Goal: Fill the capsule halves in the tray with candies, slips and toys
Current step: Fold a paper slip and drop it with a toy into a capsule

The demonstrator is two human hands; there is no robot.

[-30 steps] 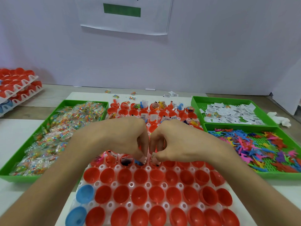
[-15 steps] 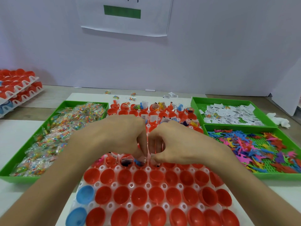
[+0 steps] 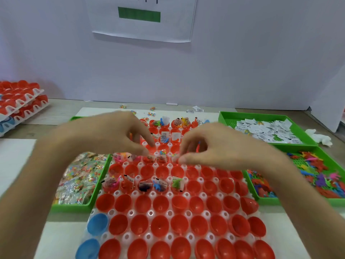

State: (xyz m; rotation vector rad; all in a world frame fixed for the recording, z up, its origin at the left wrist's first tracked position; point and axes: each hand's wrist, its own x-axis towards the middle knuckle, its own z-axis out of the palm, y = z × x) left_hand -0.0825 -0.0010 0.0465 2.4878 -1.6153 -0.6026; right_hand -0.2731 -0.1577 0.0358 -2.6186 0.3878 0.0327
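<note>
**Q:** How are the grips being held?

**A:** The right grip (image 3: 225, 146) is being held with its fingers curled above the thumb. An orange sliver is being glimpsed inside the curl, but because of motion blur it cannot be told whether anything is being pinched. The left grip (image 3: 112, 135) is being pointed fingers-down beside it, and its state cannot be told either.

**Q:** Why are both being kept over the middle of the tray (image 3: 150, 213)?

**A:** A partly loaded row is being worked there, as judged from the contents lying just under the fingertips. Nearer the person, five filled halves (image 3: 160, 185) are being seen at the left of one row. The empty capsule halves (image 3: 160, 204) in the closest rows are probably being left for later, so that loaded cups are not being reached over.

**Q:** Why are the supplies being placed as they are?

**A:** The candies (image 3: 80, 176) are being kept in a green bin (image 3: 72, 207) against the tray's left edge. The slips (image 3: 265, 129) and toys (image 3: 317, 171) are being kept in bins on the right. In this way each grip is likely being given the shortest reach across the bench (image 3: 56, 113).
</note>
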